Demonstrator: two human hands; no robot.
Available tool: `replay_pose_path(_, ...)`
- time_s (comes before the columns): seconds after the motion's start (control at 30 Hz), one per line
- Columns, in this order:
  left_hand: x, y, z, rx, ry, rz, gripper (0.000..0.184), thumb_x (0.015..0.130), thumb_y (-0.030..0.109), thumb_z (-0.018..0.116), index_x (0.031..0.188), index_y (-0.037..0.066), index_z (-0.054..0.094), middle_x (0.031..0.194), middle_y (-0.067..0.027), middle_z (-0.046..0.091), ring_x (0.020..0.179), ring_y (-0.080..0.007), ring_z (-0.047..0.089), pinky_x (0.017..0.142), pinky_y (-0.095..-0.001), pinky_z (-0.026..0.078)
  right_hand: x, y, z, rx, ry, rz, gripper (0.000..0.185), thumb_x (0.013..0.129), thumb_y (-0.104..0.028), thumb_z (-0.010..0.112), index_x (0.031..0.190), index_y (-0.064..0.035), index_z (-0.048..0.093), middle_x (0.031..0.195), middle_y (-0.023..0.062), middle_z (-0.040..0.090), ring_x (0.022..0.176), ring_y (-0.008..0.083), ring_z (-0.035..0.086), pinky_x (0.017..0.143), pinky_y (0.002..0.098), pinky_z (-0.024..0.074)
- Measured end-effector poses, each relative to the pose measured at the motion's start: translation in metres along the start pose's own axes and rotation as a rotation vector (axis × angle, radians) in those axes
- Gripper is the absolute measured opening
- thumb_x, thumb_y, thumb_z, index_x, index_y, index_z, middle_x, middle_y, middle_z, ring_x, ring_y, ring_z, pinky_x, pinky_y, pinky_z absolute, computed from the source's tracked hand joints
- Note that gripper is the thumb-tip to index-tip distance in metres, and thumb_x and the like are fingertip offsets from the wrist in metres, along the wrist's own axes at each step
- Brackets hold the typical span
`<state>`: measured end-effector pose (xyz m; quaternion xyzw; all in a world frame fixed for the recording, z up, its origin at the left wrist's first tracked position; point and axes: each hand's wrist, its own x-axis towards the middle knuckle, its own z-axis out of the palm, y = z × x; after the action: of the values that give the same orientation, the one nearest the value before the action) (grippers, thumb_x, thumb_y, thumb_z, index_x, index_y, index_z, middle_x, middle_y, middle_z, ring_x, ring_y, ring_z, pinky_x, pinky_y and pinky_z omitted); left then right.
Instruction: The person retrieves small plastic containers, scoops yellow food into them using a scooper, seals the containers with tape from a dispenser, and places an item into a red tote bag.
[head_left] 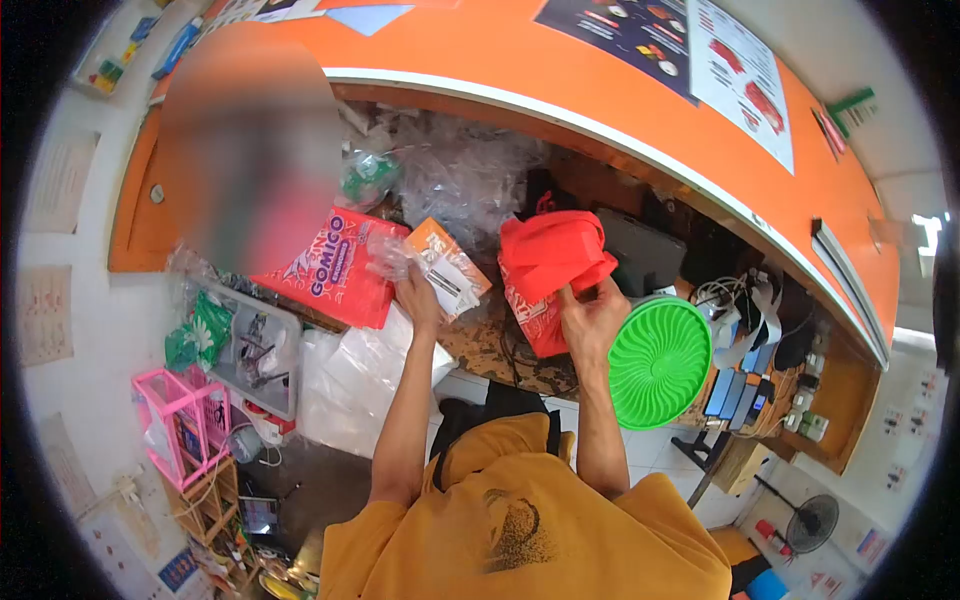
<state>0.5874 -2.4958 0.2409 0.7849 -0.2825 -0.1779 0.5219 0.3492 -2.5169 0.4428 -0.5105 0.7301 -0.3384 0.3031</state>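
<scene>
My left hand [420,298] is closed at the edge of an orange box [452,246] that has a white printed label [450,284] on its front. Thin see-through plastic [388,258] bunches by those fingers. To the left, a red printed bag reading "GOMICO" [335,265] lies close to the wrist. My right hand [592,318] grips a red bag [555,262] with pale print on its lower side; its top is folded over. Right beside that hand is a round green plastic basket [660,362] with a swirl pattern.
Crumpled see-through plastic [465,165] fills the shelf under the orange counter [450,50]. Several phones [735,395] and tangled cables lie at right. A grey bin [285,345], white plastic bags [365,375] and a pink basket [180,425] stand at left. A blurred area covers the upper left.
</scene>
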Motion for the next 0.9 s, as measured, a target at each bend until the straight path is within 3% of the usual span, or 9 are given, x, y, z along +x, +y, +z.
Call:
replay_pose_path(0.1,0.027,-0.004,-0.023,0.003,-0.234,-0.131,0.043,0.101,0.026,0.043,0.102,-0.012,0.063,0.115,-0.033,0.061,0.103,-0.0408,0.056,0.095,-0.0487,0.038,-0.004,0.016,0.016,0.066,0.03,-0.072,0.026,0.074,-0.017,0.082,0.09,-0.0005,0.07,0.073,0.0139,0.07,0.066,0.0226,0.069,0.065,0.0351,0.0517)
replay_pose_path(0.13,0.04,0.001,-0.034,0.176,-0.354,-0.353,0.044,0.102,0.027,0.041,0.118,-0.008,0.062,0.125,-0.0281,0.06,0.117,-0.0376,0.056,0.101,-0.0437,0.038,-0.005,0.019,0.022,0.097,0.019,-0.061,0.026,0.074,-0.017,0.082,0.089,-0.0002,0.07,0.073,0.0141,0.071,0.067,0.022,0.069,0.065,0.0351,0.0517)
replay_pose_path(0.27,0.077,0.018,-0.07,-0.238,-0.408,-0.13,0.049,0.104,0.033,0.041,0.142,0.004,0.05,0.134,-0.0153,0.058,0.122,-0.0197,0.053,0.104,-0.0333,0.038,-0.007,0.019,0.04,0.166,-0.003,-0.065,0.028,0.074,-0.018,0.082,0.089,0.0013,0.07,0.076,0.0147,0.071,0.07,0.0202,0.069,0.066,0.0348,0.052)
replay_pose_path(0.43,0.083,0.009,-0.081,0.063,-0.568,0.055,0.046,0.103,0.028,0.046,0.14,0.002,0.051,0.144,-0.0149,0.052,0.131,-0.0232,0.05,0.11,-0.0337,0.034,-0.004,0.024,0.084,0.253,0.036,-0.099,0.033,0.074,-0.021,0.084,0.094,0.0016,0.071,0.084,0.0184,0.073,0.078,0.0253,0.071,0.072,0.037,0.053)
replay_pose_path(0.5,0.073,-0.003,-0.079,0.033,-0.62,-0.026,0.047,0.1,0.024,0.052,0.141,0.0,0.05,0.143,-0.0151,0.053,0.128,-0.0207,0.051,0.109,-0.0328,0.036,0.004,0.039,0.099,0.2,-0.01,-0.068,0.035,0.074,-0.023,0.084,0.096,0.0011,0.072,0.088,0.0187,0.073,0.083,0.0276,0.072,0.077,0.0382,0.0531)
replay_pose_path(0.63,0.062,-0.007,-0.106,-0.386,-0.501,-0.215,0.051,0.094,0.015,0.063,0.14,-0.004,0.049,0.137,-0.0148,0.057,0.121,-0.0172,0.055,0.104,-0.0297,0.041,0.009,0.036,0.113,0.19,-0.036,-0.12,0.039,0.073,-0.026,0.086,0.097,0.0022,0.072,0.09,0.0193,0.073,0.084,0.0281,0.072,0.078,0.0385,0.0536)
replay_pose_path(0.67,0.057,0.005,-0.126,-0.179,-0.418,-0.097,0.055,0.094,0.016,0.063,0.142,-0.005,0.045,0.136,-0.0144,0.058,0.121,-0.019,0.056,0.102,-0.0303,0.042,0.011,0.038,0.116,0.216,-0.039,-0.133,0.039,0.073,-0.026,0.086,0.097,0.0022,0.072,0.09,0.0198,0.073,0.084,0.0287,0.072,0.078,0.0388,0.0538)
replay_pose_path(0.77,0.029,0.003,-0.174,-0.252,-0.194,-0.158,0.056,0.096,0.023,0.061,0.143,-0.003,0.045,0.135,-0.0141,0.058,0.12,-0.0204,0.057,0.101,-0.0333,0.044,0.017,0.042,0.121,0.079,-0.088,-0.151,0.047,0.072,-0.036,0.086,0.097,0.0019,0.072,0.089,0.0214,0.073,0.085,0.0326,0.072,0.077,0.0407,0.0543)
replay_pose_path(0.9,-0.038,-0.021,-0.234,-0.351,-0.013,-0.429,0.053,0.098,0.028,0.055,0.141,-0.001,0.048,0.132,-0.0156,0.06,0.118,-0.0241,0.06,0.099,-0.0367,0.045,0.019,0.038,0.132,-0.088,-0.211,-0.17,0.056,0.071,-0.048,0.085,0.092,0.0021,0.072,0.086,0.0209,0.073,0.083,0.0342,0.072,0.076,0.0407,0.0544)
